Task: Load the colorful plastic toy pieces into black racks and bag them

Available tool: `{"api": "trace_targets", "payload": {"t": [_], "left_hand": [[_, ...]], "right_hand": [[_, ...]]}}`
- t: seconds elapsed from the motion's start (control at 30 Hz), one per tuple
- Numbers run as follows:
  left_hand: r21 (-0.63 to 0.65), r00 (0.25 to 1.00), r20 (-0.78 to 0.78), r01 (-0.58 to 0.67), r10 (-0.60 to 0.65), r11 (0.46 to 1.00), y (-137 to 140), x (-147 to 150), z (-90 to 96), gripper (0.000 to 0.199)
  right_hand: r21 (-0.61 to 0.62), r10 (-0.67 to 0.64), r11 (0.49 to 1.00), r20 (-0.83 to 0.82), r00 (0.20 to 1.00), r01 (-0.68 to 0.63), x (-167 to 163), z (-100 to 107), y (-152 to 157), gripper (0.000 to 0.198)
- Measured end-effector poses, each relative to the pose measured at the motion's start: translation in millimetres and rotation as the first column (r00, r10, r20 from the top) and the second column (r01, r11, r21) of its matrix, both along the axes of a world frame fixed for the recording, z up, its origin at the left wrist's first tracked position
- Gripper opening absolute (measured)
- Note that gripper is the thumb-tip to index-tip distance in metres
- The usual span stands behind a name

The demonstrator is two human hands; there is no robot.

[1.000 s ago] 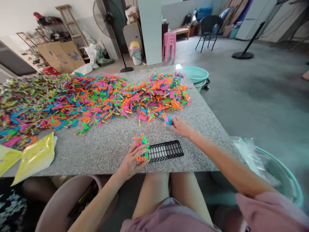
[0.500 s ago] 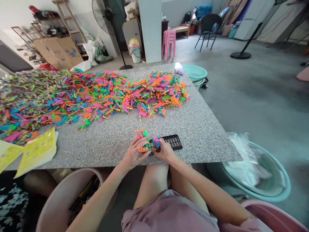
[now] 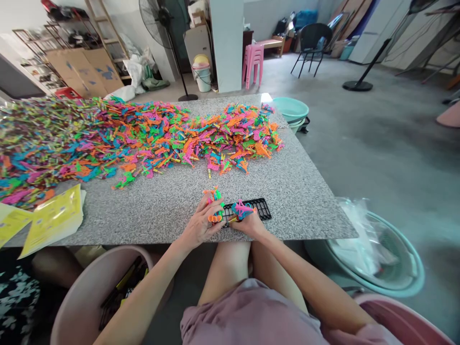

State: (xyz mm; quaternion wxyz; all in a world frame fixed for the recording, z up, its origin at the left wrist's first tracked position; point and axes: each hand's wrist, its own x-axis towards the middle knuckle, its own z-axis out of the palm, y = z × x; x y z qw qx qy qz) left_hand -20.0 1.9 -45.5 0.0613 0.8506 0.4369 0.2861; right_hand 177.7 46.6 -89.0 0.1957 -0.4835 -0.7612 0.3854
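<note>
A black plastic grid tray (image 3: pixel 264 209) lies on the speckled table near its front edge. My left hand (image 3: pixel 199 223) curls round several small toy guns (image 3: pixel 216 203), orange, green and pink, standing at the tray's left end. Over the middle of the tray, my right hand (image 3: pixel 249 224) is closed on pink and blue toy guns (image 3: pixel 242 209); their exact number is hard to make out. A yellow tip shows beside its fingers. Both hands hide part of the grid.
A long heap of coloured toy guns (image 3: pixel 172 134) covers the table's far side. Yellow printed cards (image 3: pixel 53 218) lie at left. Below the table edge stand a pink bin (image 3: pixel 68 297) and a teal basin (image 3: pixel 413 282) with clear plastic bags (image 3: pixel 362 244).
The toy guns in my right hand have tilted over to the right, showing more pink. My left hand stays at the tray's left end.
</note>
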Motion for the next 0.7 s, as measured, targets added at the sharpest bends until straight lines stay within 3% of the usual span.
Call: {"api": "trace_targets", "payload": {"t": [0.2, 0.37, 0.47, 0.53, 0.6, 0.63, 0.7], "left_hand": [[-0.026, 1.0, -0.011, 0.003, -0.003, 1.0, 0, -1, 0.6, 0.026], [0.003, 1.0, -0.006, -0.003, 0.003, 1.0, -1, 1, -2.0, 0.06], [0.075, 0.999, 0.031, -0.04, 0.038, 0.996, 0, 5, -6.7, 0.044], [0.117, 0.997, 0.053, -0.065, 0.059, 0.991, 1, 7, -10.3, 0.031], [0.148, 0.997, 0.046, -0.062, 0.055, 0.987, 2, 8, -12.5, 0.028], [0.159, 0.998, 0.036, -0.056, 0.051, 0.986, 2, 8, -12.9, 0.027], [0.174, 0.998, 0.026, -0.052, 0.048, 0.983, 2, 7, -12.9, 0.026]], "right_hand": [[0.122, 0.062, 0.987, 0.29, 0.955, -0.101, -17, 13, -4, 0.013], [0.053, 0.174, 0.977, 0.347, 0.922, -0.205, -25, 25, -20, 0.028], [0.026, 0.246, 0.964, 0.301, 0.921, -0.265, -15, 24, -11, 0.034], [-0.012, 0.315, 0.946, 0.259, 0.913, -0.323, -4, 26, 18, 0.027], [0.041, 0.209, 0.973, 0.283, 0.936, -0.229, 6, 31, 59, 0.022], [0.129, 0.06, 0.986, 0.321, 0.945, -0.106, 9, 34, 79, 0.025], [0.296, -0.177, 0.953, 0.4, 0.899, 0.055, 7, 34, 109, 0.035]]}}
